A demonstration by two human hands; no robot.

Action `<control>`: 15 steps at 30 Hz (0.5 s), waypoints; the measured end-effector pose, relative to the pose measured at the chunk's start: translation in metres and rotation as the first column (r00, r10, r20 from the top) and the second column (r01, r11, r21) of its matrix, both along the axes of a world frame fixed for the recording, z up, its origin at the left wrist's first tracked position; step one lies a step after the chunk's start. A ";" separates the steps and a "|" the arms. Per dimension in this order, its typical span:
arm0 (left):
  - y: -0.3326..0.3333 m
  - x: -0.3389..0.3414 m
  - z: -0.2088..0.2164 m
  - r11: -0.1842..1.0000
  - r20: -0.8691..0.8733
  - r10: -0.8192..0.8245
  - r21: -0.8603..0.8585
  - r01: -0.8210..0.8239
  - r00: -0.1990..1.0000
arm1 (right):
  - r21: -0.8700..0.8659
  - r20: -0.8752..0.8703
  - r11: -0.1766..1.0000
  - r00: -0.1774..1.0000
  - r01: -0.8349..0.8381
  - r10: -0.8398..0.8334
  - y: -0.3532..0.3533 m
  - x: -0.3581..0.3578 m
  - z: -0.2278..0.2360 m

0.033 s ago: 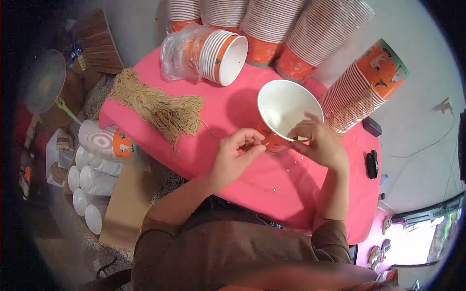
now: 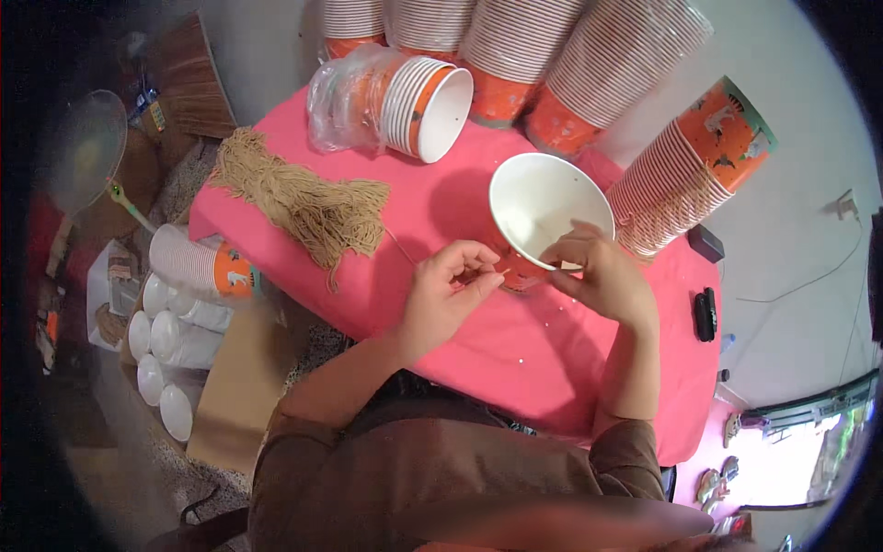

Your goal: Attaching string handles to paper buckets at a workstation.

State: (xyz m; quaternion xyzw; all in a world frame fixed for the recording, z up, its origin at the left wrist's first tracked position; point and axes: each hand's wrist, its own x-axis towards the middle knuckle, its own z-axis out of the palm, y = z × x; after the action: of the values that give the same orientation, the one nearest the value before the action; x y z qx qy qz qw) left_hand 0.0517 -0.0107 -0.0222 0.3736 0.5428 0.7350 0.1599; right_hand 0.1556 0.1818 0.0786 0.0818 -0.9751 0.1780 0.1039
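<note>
A paper bucket (image 2: 538, 198), white inside and orange outside, stands tilted on the pink-covered table. My right hand (image 2: 609, 281) is closed at its near right rim, fingers over the inside and thumb outside. Just left of the bucket, my left hand (image 2: 446, 290) is pinched, thumb against fingertips. A thin strand runs to it from a bundle of tan string (image 2: 308, 207) at the left of the table. The pinched end is tiny and partly hidden by the fingers.
A leaning bucket stack (image 2: 685, 166) with tan strings hanging on it stands at right. More wrapped stacks (image 2: 501, 55) line the back; a bagged stack (image 2: 405, 106) lies before them. A black object (image 2: 705, 314) sits near the right edge. Lower left, a carton (image 2: 244, 386) is beside white-ended rolls.
The right hand's fingers have shifted slightly at the bucket rim. The whole view has moved a little; otherwise things stand the same.
</note>
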 end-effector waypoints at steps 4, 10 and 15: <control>0.008 -0.003 -0.011 0.995 0.002 0.089 0.053 -0.089 0.996 | -0.109 0.042 0.994 0.999 -0.006 0.010 -0.017 -0.003 0.007; 0.015 -0.006 -0.006 0.993 -0.006 0.069 0.101 -0.068 0.998 | -0.254 0.035 0.962 0.995 0.097 -0.091 -0.022 -0.005 0.007; 0.018 -0.007 -0.007 0.991 -0.034 0.077 0.116 -0.072 0.996 | -0.239 0.019 0.967 0.996 0.085 -0.082 -0.021 -0.009 0.005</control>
State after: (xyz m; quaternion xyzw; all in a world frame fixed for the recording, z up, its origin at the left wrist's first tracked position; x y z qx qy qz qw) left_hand 0.0452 0.0071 -0.0290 0.3758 0.5164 0.7630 0.1002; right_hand 0.1470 0.1605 0.0834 0.0266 -0.9495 0.2904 0.1161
